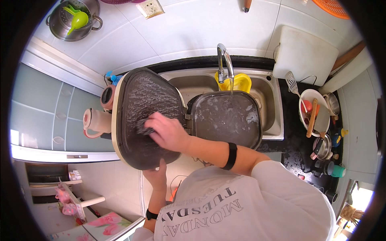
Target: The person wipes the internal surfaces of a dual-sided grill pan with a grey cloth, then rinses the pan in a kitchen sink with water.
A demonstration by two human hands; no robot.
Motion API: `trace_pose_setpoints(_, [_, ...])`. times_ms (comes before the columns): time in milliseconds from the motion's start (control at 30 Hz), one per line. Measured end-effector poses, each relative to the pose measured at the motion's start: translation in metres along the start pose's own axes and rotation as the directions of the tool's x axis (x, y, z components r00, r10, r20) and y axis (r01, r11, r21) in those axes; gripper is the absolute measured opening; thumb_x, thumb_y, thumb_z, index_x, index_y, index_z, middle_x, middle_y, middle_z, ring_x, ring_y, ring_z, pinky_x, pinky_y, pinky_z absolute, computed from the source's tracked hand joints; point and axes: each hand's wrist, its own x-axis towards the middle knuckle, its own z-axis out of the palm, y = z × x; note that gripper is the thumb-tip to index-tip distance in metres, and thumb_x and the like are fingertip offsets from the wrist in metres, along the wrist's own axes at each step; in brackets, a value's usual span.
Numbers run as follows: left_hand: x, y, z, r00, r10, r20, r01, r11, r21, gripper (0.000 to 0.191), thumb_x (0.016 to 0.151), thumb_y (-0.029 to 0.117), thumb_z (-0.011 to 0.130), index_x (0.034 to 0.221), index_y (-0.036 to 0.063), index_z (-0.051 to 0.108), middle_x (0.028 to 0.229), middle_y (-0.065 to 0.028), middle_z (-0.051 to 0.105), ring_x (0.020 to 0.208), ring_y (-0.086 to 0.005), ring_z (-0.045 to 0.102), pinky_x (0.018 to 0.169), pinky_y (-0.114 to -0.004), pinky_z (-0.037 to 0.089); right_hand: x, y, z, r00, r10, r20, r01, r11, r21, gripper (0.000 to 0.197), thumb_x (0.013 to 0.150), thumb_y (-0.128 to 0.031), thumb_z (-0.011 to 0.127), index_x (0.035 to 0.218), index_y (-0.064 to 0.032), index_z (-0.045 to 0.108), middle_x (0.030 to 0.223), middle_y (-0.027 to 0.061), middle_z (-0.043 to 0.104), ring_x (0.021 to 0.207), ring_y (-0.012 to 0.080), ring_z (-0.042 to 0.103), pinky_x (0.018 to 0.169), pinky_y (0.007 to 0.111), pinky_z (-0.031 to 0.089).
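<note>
An electric griddle with two hinged dark plates lies opened out over the sink. Its left plate (150,93) is tilted and streaked with grey suds. My right hand (164,129) presses a dark metal scouring pad (144,126) on that plate. My left hand (156,174) holds the same plate by its near rim, thumb on the edge. The right plate (226,120), wet with patches of foam, lies under the faucet (226,60), and a thin stream of water runs onto it.
Behind the right plate a yellow plastic basin (241,81) sits in the steel double sink (276,120). Left stand a pink-and-white jug (101,120) and a pink appliance (108,96). Right are a white cutting board (304,54), a bowl (304,93) with utensils and several pans.
</note>
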Motion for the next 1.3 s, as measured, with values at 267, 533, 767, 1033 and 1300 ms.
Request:
trace_pose_setpoints(267, [0.001, -0.001, -0.009, 0.996, -0.078, 0.051, 0.077, 0.997, 0.015, 0.05, 0.077, -0.006, 0.062, 0.121, -0.0018, 0.04, 0.116, -0.0122, 0.053, 0.101, -0.0178, 0.055, 0.087, -0.029, 0.045, -0.116, 0.086, -0.111, 0.675, 0.729, 0.116, -0.432, 0.518, -0.738, 0.03, 0.077, -0.017, 0.061, 0.105, -0.0156, 0.054, 0.102, 0.0113, 0.057, 0.085, 0.0315, 0.062, 0.071, 0.043, 0.051])
trace_pose_setpoints(533, [0.012, -0.003, -0.004, 0.999, -0.037, 0.016, 0.037, 0.999, 0.0, 0.049, 0.078, -0.004, 0.062, 0.122, -0.0014, 0.04, 0.116, -0.0119, 0.053, 0.1, -0.018, 0.055, 0.087, -0.028, 0.045, -0.135, 0.132, -0.183, 0.744, 0.668, 0.013, -0.446, 0.512, -0.734, 0.026, 0.081, -0.017, 0.059, 0.107, -0.0157, 0.062, 0.101, 0.0108, 0.059, 0.094, 0.0325, 0.058, 0.08, 0.04, 0.049])
trace_pose_setpoints(767, [0.015, -0.004, -0.006, 0.999, -0.045, 0.014, 0.046, 0.999, -0.011, 0.051, 0.078, -0.005, 0.061, 0.123, -0.0017, 0.039, 0.118, -0.0123, 0.051, 0.102, -0.0173, 0.054, 0.09, -0.029, 0.044, -0.049, 0.191, -0.2, 0.708, 0.706, 0.023, -0.452, 0.478, -0.753, 0.023, 0.085, -0.019, 0.055, 0.105, -0.0104, 0.062, 0.105, 0.0165, 0.062, 0.094, 0.0349, 0.059, 0.08, 0.042, 0.047])
trace_pose_setpoints(1033, [0.017, -0.005, 0.001, 0.999, -0.043, -0.007, 0.043, 0.999, -0.013, 0.051, 0.078, -0.005, 0.061, 0.124, -0.0018, 0.038, 0.117, -0.0129, 0.051, 0.101, -0.0174, 0.054, 0.088, -0.028, 0.044, -0.065, 0.246, -0.229, 0.756, 0.551, 0.352, 0.052, 0.486, -0.872, 0.041, 0.078, -0.013, 0.055, 0.118, -0.012, 0.058, 0.118, 0.0142, 0.057, 0.11, 0.0266, 0.054, 0.093, 0.037, 0.043])
trace_pose_setpoints(1300, [0.025, 0.002, 0.001, 1.0, -0.027, -0.004, 0.027, 1.0, -0.015, 0.052, 0.079, -0.004, 0.061, 0.125, -0.0014, 0.037, 0.118, -0.0132, 0.051, 0.102, -0.0181, 0.054, 0.09, -0.029, 0.043, -0.176, 0.132, -0.257, -0.085, 0.989, -0.117, -0.984, -0.065, 0.167, 0.074, 0.069, -0.032, 0.073, 0.129, -0.0006, 0.043, 0.116, 0.0184, 0.054, 0.107, 0.0347, 0.052, 0.093, 0.04, 0.042])
